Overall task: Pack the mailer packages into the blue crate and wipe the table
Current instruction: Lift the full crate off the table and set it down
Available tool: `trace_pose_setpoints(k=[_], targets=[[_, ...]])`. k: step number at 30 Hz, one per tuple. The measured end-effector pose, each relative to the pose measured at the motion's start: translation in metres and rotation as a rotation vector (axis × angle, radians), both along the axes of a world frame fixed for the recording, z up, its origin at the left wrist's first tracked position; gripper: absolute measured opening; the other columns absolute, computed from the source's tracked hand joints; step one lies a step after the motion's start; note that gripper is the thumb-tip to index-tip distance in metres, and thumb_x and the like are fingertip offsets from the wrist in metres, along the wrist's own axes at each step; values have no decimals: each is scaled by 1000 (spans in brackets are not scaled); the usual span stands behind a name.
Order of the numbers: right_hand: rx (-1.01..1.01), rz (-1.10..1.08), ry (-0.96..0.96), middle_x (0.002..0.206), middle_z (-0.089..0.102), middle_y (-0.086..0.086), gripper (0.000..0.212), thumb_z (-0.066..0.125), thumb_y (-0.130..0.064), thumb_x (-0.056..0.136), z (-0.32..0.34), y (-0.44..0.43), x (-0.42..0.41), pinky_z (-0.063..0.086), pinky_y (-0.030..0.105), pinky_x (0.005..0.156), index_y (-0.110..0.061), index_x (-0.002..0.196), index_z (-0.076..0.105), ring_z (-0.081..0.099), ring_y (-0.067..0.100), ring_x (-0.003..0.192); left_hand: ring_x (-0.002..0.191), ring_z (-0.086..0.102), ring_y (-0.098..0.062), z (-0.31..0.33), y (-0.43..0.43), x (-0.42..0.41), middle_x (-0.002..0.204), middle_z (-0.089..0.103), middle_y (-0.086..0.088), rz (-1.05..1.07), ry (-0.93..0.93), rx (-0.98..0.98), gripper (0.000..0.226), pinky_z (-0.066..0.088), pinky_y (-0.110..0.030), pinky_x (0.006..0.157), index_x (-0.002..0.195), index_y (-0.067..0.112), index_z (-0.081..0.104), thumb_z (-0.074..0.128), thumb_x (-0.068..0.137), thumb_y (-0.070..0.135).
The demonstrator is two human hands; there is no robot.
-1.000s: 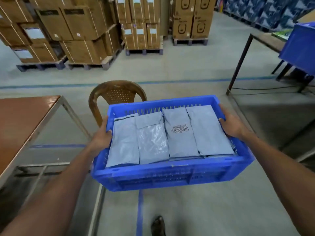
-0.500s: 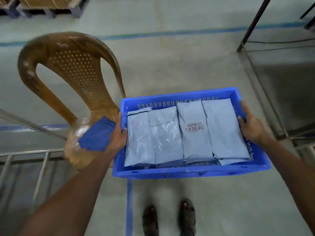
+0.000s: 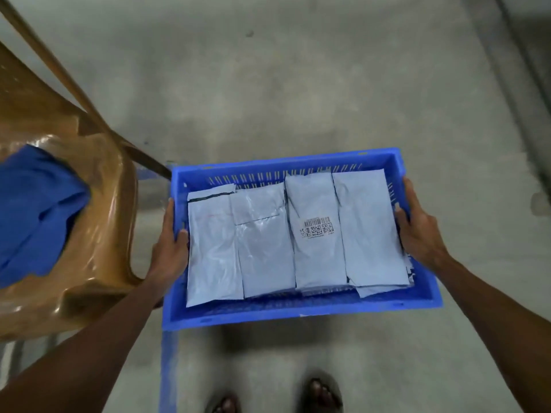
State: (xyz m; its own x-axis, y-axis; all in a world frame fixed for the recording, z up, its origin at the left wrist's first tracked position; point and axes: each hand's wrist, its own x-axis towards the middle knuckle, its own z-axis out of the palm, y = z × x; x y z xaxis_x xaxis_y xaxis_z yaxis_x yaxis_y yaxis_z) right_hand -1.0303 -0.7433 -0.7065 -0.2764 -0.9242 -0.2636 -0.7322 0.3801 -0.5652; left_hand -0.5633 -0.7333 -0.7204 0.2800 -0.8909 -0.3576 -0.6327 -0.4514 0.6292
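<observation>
The blue crate (image 3: 298, 312) hangs low over the concrete floor, carried between both hands. Several grey mailer packages (image 3: 316, 234) lie side by side inside it; one carries a barcode label. My left hand (image 3: 170, 251) grips the crate's left wall, thumb inside. My right hand (image 3: 417, 231) grips the right wall the same way. A blue cloth (image 3: 32, 213) lies on the seat of the brown plastic chair (image 3: 98, 222) at the left.
The chair stands close against the crate's left side, one chair leg (image 3: 89, 114) slanting towards the crate's far left corner. My sandalled feet (image 3: 322, 394) are just below the crate. A blue floor line (image 3: 168, 371) runs under the crate's left end. Bare concrete lies ahead.
The view has tipped down from the room to the floor. The crate has come lower and nearer the chair. Both hands hold the same grip.
</observation>
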Motion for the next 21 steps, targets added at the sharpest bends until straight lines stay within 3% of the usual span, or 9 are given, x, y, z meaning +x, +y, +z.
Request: trace_pose_setpoints(k=[7, 9, 11, 12, 14, 16, 19, 21], targets=[[7, 23, -32, 65, 56, 19, 64, 36, -24, 104, -106, -5, 0, 40, 36, 64, -50, 152, 3, 55, 33, 60, 100, 62, -52, -108, -9, 12, 141, 52, -19, 16, 35, -17, 69, 53, -66, 80, 139, 72, 5, 43, 103, 28], [30, 26, -48, 66, 59, 18, 64, 35, -25, 105, -122, -3, -2, 44, 37, 65, -52, 152, 2, 56, 32, 59, 86, 64, -45, -120, -11, 10, 132, 56, -24, 21, 54, 4, 70, 55, -63, 76, 140, 71, 5, 41, 104, 23], [63, 23, -76, 74, 64, 16, 65, 36, -25, 105, -134, 1, -4, 49, 39, 66, -51, 151, -2, 59, 30, 60, 68, 59, -32, -121, -7, 2, 111, 62, -22, 28, 74, 28, 71, 57, -50, 66, 145, 65, 7, 40, 104, 18], [81, 27, -82, 80, 66, 16, 67, 36, -24, 104, -136, 2, -6, 50, 39, 67, -50, 152, -3, 60, 29, 61, 67, 57, -26, -118, -5, -2, 106, 63, -18, 33, 87, 50, 71, 55, -43, 63, 148, 60, 7, 41, 104, 16], [123, 41, -85, 91, 67, 15, 70, 38, -22, 104, -136, 3, -7, 47, 37, 67, -46, 152, -6, 61, 29, 64, 78, 61, -24, -113, -2, -5, 116, 63, -8, 30, 85, 73, 71, 53, -39, 68, 151, 54, 6, 43, 103, 16], [180, 70, -51, 104, 65, 17, 75, 43, -20, 102, -129, 1, -7, 46, 39, 73, -41, 154, -6, 63, 35, 77, 95, 61, -27, -98, -3, -5, 127, 59, -2, -5, -19, 84, 68, 50, -39, 78, 153, 49, 10, 46, 102, 21], [261, 130, 121, 129, 55, 21, 78, 52, -25, 97, -97, -5, -3, 42, 52, 94, -31, 156, 2, 53, 46, 111, 99, 62, -39, -65, -5, 2, 110, 64, -15, -53, -79, 64, 56, 52, -45, 81, 147, 35, 33, 53, 96, 23], [263, 165, 180, 138, 48, 20, 70, 52, -24, 97, -53, -8, 17, 38, 55, 99, -25, 156, 13, 44, 45, 122, 100, 63, -35, -21, 1, -4, 110, 65, -15, -85, -57, 52, 50, 51, -44, 84, 143, 20, 44, 57, 96, 13]])
